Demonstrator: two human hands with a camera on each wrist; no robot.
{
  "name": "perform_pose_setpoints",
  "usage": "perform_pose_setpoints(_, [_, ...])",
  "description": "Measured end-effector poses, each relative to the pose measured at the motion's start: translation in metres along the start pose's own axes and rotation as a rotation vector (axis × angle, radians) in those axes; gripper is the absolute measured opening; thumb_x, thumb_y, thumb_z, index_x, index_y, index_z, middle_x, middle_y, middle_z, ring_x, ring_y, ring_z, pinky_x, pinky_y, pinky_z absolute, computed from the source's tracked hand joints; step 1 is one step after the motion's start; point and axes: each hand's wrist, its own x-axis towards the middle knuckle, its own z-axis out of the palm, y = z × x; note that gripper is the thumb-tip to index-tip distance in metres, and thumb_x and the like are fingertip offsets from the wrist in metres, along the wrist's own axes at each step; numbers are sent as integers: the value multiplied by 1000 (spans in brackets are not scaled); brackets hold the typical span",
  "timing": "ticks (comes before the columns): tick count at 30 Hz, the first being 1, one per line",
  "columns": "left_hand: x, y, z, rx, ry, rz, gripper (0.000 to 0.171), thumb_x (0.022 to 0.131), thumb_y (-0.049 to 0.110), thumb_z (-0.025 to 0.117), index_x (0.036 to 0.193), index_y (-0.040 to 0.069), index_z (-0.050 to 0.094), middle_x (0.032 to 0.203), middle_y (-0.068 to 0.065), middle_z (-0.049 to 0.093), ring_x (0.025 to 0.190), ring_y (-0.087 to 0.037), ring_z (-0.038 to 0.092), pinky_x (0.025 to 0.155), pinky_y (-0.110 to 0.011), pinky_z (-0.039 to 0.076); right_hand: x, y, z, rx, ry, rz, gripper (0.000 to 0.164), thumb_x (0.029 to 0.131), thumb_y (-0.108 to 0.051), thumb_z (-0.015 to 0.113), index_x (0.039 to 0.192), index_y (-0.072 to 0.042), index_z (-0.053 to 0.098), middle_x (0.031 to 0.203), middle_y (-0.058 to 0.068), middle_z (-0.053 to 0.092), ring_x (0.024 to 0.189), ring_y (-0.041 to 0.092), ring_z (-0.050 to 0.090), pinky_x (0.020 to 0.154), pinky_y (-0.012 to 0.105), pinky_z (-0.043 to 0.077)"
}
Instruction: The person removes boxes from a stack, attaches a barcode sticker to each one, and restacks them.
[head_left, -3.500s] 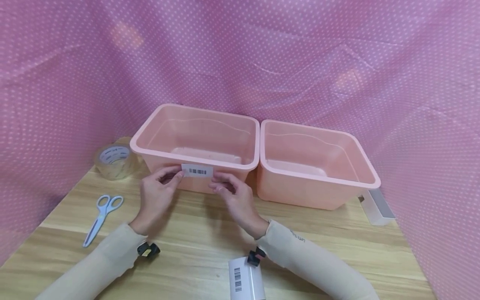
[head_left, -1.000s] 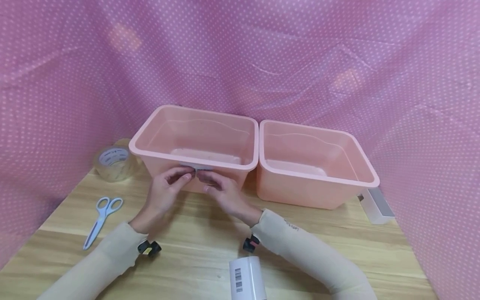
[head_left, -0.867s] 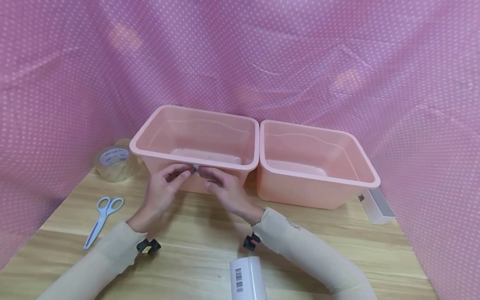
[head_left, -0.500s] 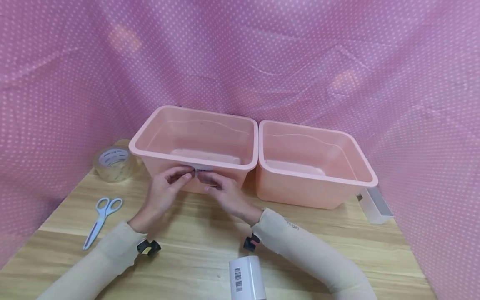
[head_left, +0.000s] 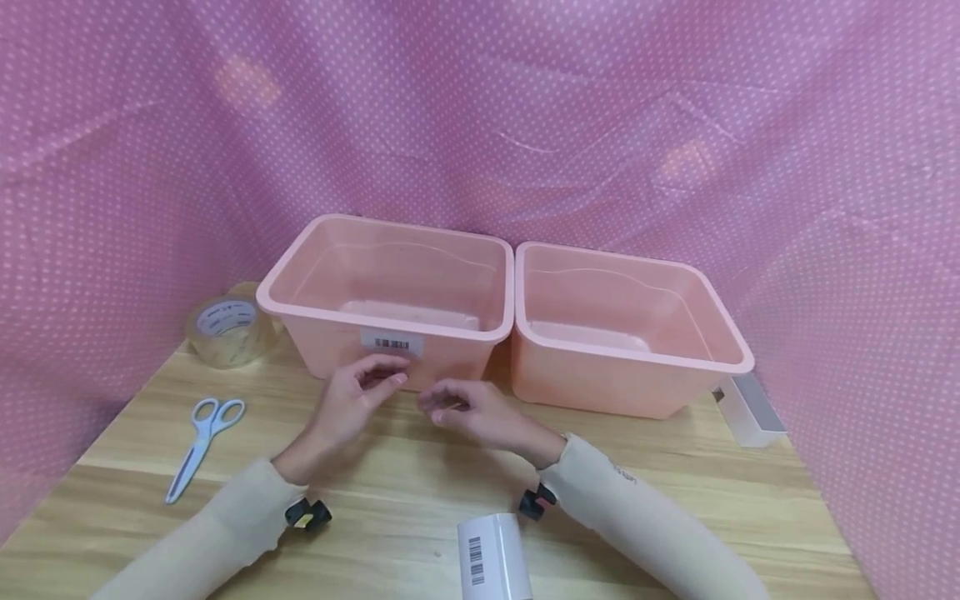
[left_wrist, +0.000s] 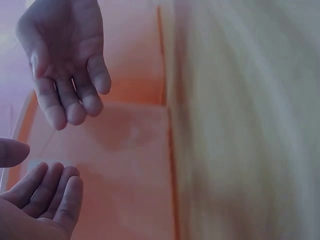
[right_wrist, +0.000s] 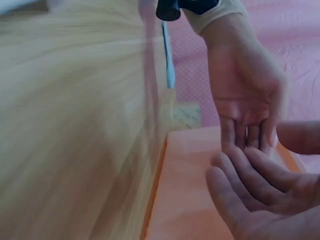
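Note:
A white barcode label (head_left: 392, 342) lies on the front wall of the left pink plastic bin (head_left: 315, 342), just under its rim. My left hand (head_left: 356, 400) is before that wall, below the label, its fingers relaxed and holding nothing. To its right, my right hand (head_left: 480, 412) hovers in front of the bin's lower edge with loosely bent, empty fingers. Both wrist views show bare palms: the left hand (left_wrist: 42, 205) in its own view, and the right hand (right_wrist: 265, 195) in its own. A small gap separates the two hands.
A second pink bin (head_left: 600, 379) stands against the first on the right. Clear packing tape (head_left: 227, 333) and light-blue scissors (head_left: 198, 446) lie at left. A roll of barcode labels (head_left: 495, 557) is at the front edge, and a white box (head_left: 750, 412) sits far right.
Earlier the label was held between both hands, then pressed onto the left bin's front wall. Now both hands have drawn back and down from it, the right one also moving right, leaving the label exposed.

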Motion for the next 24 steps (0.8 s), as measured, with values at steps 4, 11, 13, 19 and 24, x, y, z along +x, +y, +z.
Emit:
perform_pose_setpoints(4, [-10, -3, 21, 44, -110, -48, 27, 96, 14, 68, 121, 4, 69, 119, -15, 72, 102, -17, 68, 88, -18, 56, -22, 15, -3, -71, -73, 33, 32, 100, -20, 62, 129, -9, 66, 122, 3, 74, 111, 12, 69, 98, 23, 56])
perform_pose_setpoints(11, [-20, -4, 53, 166, -345, -99, 24, 92, 19, 72, 112, 6, 73, 102, -5, 76, 91, -12, 67, 82, -25, 59, -58, 35, -8, -129, -200, 35, 29, 98, -24, 65, 124, -11, 69, 118, 0, 75, 108, 4, 68, 101, 22, 54])
perform_pose_setpoints(13, [-22, -3, 59, 189, -422, -100, 24, 91, 23, 73, 108, 7, 74, 97, -2, 75, 87, -11, 66, 78, -24, 58, -66, 39, -10, -119, -248, 23, 29, 97, -22, 67, 124, -10, 68, 119, 2, 75, 107, 2, 68, 101, 21, 54])
perform_pose_setpoints(19, [-29, 6, 76, 190, -580, -107, 24, 85, 35, 76, 97, 14, 77, 88, 5, 76, 81, -9, 65, 69, -24, 55, -82, 46, -16, -174, -353, -32, 29, 92, -26, 74, 116, -11, 70, 106, -2, 77, 93, -4, 67, 89, 17, 57])
perform_pose_setpoints(24, [-33, 11, 84, 170, -661, -114, 18, 84, 38, 77, 89, 21, 79, 84, 9, 77, 77, -7, 63, 64, -22, 51, -88, 49, -17, -276, -375, -52, 27, 86, -33, 80, 105, -15, 71, 90, -8, 71, 78, -6, 58, 74, 13, 53])
